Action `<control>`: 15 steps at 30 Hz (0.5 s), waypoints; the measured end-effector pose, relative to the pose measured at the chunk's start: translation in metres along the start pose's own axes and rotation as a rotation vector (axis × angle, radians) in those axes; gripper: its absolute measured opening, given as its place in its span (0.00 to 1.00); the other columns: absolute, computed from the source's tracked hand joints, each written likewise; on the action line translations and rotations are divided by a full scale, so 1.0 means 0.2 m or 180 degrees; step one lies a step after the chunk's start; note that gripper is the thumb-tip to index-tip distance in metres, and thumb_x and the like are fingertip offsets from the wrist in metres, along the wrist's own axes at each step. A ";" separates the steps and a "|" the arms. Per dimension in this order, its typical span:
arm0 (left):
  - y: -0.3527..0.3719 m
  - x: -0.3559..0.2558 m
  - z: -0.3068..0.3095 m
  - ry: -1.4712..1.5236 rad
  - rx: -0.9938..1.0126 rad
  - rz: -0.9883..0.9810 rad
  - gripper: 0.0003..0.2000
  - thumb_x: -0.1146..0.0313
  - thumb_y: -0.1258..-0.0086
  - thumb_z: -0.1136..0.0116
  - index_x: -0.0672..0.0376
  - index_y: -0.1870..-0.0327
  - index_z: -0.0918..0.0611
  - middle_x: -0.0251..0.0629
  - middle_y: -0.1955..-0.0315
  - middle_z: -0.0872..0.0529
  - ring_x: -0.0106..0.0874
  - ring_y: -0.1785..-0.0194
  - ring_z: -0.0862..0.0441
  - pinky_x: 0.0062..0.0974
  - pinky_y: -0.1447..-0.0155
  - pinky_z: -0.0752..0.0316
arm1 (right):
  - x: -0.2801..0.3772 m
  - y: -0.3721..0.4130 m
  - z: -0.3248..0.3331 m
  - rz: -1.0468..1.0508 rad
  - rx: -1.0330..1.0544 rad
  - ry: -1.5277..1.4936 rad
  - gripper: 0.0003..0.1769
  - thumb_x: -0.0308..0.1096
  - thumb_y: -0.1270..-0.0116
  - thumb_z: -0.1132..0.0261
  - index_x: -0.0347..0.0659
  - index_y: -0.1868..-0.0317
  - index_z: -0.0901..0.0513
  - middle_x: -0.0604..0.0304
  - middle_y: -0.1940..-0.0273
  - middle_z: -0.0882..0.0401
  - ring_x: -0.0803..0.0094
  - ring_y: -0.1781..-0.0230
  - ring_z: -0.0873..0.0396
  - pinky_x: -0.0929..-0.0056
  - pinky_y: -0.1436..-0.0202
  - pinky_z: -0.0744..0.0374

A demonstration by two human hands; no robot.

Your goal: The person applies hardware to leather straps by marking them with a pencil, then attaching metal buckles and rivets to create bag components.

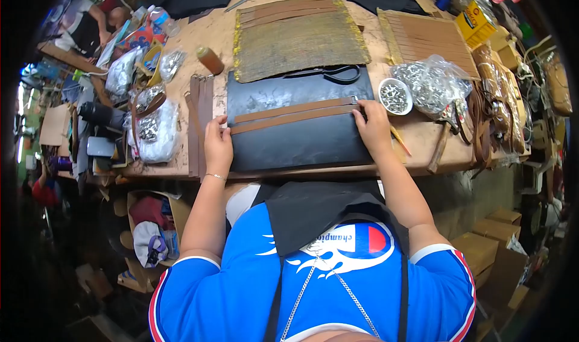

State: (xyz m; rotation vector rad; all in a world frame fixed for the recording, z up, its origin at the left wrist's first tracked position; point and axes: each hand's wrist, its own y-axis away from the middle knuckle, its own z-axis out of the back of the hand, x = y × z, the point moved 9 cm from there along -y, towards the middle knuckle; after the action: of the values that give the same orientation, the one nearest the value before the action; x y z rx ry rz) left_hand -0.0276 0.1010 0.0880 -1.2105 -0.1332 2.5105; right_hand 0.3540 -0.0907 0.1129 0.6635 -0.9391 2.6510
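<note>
Two narrow brown leather straps lie side by side across a black mat point(289, 149). The lower leather strap point(289, 121) runs from my left hand point(218, 148) to my right hand point(375, 128). My left fingers are closed at its left end, over the mat's left edge. At the right end my right thumb and fingers pinch it, beside a small metal buckle point(353, 100). The upper leather strap point(289, 110) lies just above, its right end close to that buckle. A thin black strap with a loop point(342, 75) rests on the mat's upper edge.
Behind the mat lies a yellow-edged woven board point(298, 40) with brown strips on it. A white bowl of metal parts point(395, 97) and a bag of hardware point(434, 89) stand right, near a hammer point(439, 149). A brown bottle point(210, 60) and stacked strips point(200, 122) are left.
</note>
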 end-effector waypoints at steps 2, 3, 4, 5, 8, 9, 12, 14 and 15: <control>-0.01 0.05 0.01 0.0156 -0.0044 0.0218 0.19 0.80 0.30 0.36 0.59 0.38 0.20 0.42 0.48 0.16 0.34 0.53 0.16 0.31 0.45 0.19 | 0.02 0.00 0.00 0.0046 0.0026 0.0033 0.15 0.31 0.36 0.26 0.39 0.50 0.16 0.52 0.54 0.17 0.50 0.51 0.21 0.56 0.44 0.22; -0.01 0.04 0.02 0.0145 -0.0059 0.0238 0.19 0.80 0.30 0.36 0.59 0.38 0.20 0.42 0.48 0.16 0.34 0.53 0.16 0.31 0.45 0.19 | 0.02 0.00 0.00 0.0066 0.0026 0.0111 0.16 0.32 0.37 0.25 0.39 0.50 0.16 0.52 0.54 0.17 0.50 0.51 0.21 0.56 0.44 0.22; -0.01 0.03 0.00 0.0226 0.0000 0.0344 0.20 0.79 0.31 0.34 0.59 0.38 0.21 0.42 0.48 0.16 0.35 0.53 0.16 0.31 0.45 0.19 | 0.02 0.00 -0.01 0.0088 0.0029 0.0156 0.18 0.34 0.38 0.23 0.40 0.50 0.16 0.54 0.53 0.17 0.51 0.51 0.22 0.56 0.44 0.22; -0.01 0.03 -0.01 0.0310 0.0059 0.0448 0.22 0.77 0.33 0.31 0.58 0.38 0.21 0.42 0.48 0.17 0.36 0.53 0.16 0.31 0.45 0.19 | 0.02 0.00 -0.01 0.0095 0.0038 0.0150 0.18 0.34 0.38 0.23 0.40 0.50 0.16 0.54 0.53 0.17 0.51 0.51 0.22 0.56 0.44 0.22; 0.01 -0.07 0.00 -0.0557 0.0109 0.0115 0.25 0.74 0.36 0.27 0.57 0.37 0.22 0.43 0.46 0.18 0.38 0.52 0.17 0.35 0.43 0.19 | 0.02 0.00 -0.02 0.0004 0.0142 0.0234 0.17 0.34 0.38 0.23 0.41 0.50 0.16 0.55 0.53 0.17 0.51 0.51 0.22 0.57 0.45 0.22; 0.01 -0.07 0.00 -0.0560 0.0108 0.0119 0.25 0.74 0.36 0.27 0.57 0.37 0.22 0.43 0.46 0.18 0.38 0.52 0.17 0.35 0.43 0.19 | 0.03 0.00 -0.03 0.0020 0.0140 0.0253 0.17 0.34 0.38 0.24 0.41 0.50 0.16 0.55 0.54 0.17 0.52 0.51 0.22 0.57 0.45 0.22; 0.00 -0.01 -0.04 -0.0170 0.0282 0.0470 0.24 0.74 0.35 0.29 0.57 0.38 0.22 0.45 0.45 0.19 0.43 0.48 0.19 0.39 0.40 0.21 | 0.03 0.00 -0.01 0.0069 0.0109 0.0257 0.16 0.33 0.37 0.24 0.42 0.51 0.16 0.56 0.54 0.17 0.52 0.51 0.21 0.57 0.46 0.22; -0.01 -0.08 -0.01 -0.0577 0.0075 0.0018 0.22 0.73 0.35 0.31 0.55 0.39 0.20 0.43 0.44 0.19 0.45 0.42 0.21 0.43 0.35 0.26 | 0.03 0.01 -0.01 0.0097 0.0088 0.0243 0.15 0.33 0.37 0.24 0.42 0.51 0.16 0.55 0.55 0.17 0.53 0.51 0.21 0.57 0.46 0.22; 0.00 -0.12 -0.02 -0.0563 0.0096 -0.0006 0.22 0.73 0.35 0.31 0.55 0.39 0.20 0.43 0.44 0.19 0.45 0.42 0.21 0.43 0.35 0.26 | 0.02 0.01 -0.01 0.0090 0.0057 0.0163 0.16 0.33 0.37 0.24 0.42 0.51 0.16 0.55 0.55 0.17 0.53 0.51 0.21 0.57 0.46 0.22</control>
State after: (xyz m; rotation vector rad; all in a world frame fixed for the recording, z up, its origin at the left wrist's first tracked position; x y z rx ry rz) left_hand -0.0115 0.0930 0.1033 -0.9753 -0.1396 2.6055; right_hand 0.3488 -0.0903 0.1138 0.5875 -0.9182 2.6907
